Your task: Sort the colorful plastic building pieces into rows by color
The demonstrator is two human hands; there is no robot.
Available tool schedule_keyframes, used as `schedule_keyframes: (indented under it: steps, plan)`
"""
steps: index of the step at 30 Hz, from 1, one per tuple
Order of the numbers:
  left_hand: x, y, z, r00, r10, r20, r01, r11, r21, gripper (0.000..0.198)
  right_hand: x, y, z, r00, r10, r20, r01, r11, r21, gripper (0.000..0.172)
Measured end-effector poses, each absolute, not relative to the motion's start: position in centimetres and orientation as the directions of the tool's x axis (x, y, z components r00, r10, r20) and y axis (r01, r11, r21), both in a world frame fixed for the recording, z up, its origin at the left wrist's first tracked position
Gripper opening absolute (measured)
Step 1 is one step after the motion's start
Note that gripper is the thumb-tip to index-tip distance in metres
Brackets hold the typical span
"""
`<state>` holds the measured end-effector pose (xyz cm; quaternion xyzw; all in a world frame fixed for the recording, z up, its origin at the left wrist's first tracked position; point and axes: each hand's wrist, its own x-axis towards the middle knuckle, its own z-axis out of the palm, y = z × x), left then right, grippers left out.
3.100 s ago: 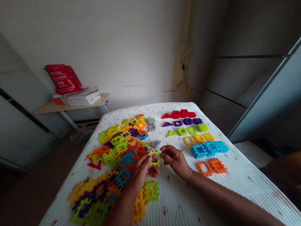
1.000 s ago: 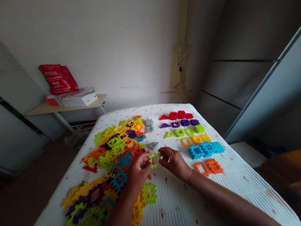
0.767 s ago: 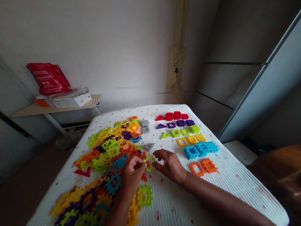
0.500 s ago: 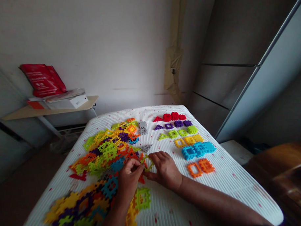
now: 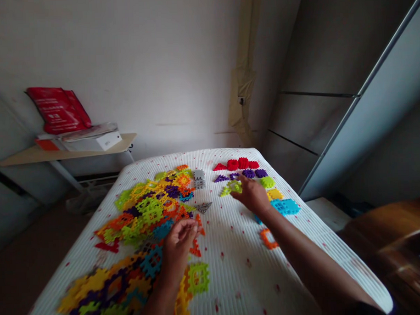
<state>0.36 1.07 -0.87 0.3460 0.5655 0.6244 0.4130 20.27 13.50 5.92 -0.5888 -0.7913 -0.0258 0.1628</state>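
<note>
1. Down in front, a near heap point(image 5: 97, 282) of yellow, purple and green toothed pieces overlaps loosely on the bed cover point(image 5: 234, 267); a green window square point(image 5: 198, 277) lies flat at its edge.
2. The left hand point(image 5: 178, 234) hangs just beyond, fingers curled and thumb close to forefinger. No piece shows in it; whether the tips meet, I cannot tell. Orange triangles point(image 5: 195, 248) lie beside it.
3. Across the cover, the right forearm partly hides an orange frame point(image 5: 269, 238) and a blue stack point(image 5: 288, 207); stacking probably saves room there.
4. A grey triangle point(image 5: 204, 207) sits alone in the middle strip, clear of the far heap point(image 5: 150, 210).
5. The right hand point(image 5: 236, 188) is half open at the green row point(image 5: 226, 191), thumb and forefinger spread around a green piece. Grip or mere touch, I cannot tell. Its arched fingers likely spare the neighbouring pieces.
6. Beyond it run a purple row point(image 5: 248, 173), then a red row point(image 5: 243, 163), gaps seemingly separating the colours.
</note>
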Motion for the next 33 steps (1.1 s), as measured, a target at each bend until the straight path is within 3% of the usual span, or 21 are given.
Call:
schedule_keyframes:
  steps: [3,9,33]
  plan:
    - [0.3,1.0,-0.8,-0.407,0.912,-0.046,-0.127,-0.007,0.992,0.037,21.3,17.0,6.1,-0.153,0.972,0.179,0.987,0.161,-0.030,0.048]
    - [0.2,1.0,-0.7,-0.398,0.916,-0.055,-0.113,0.011,0.994,0.037,21.2,19.3,4.1,-0.126,0.985,0.117,0.992,0.122,0.039,0.044]
    - [0.2,0.9,-0.3,-0.413,0.910,-0.032,-0.080,-0.001,0.997,0.033,21.1,19.5,3.4,-0.131,0.991,0.040,0.989,0.127,0.079,0.045]
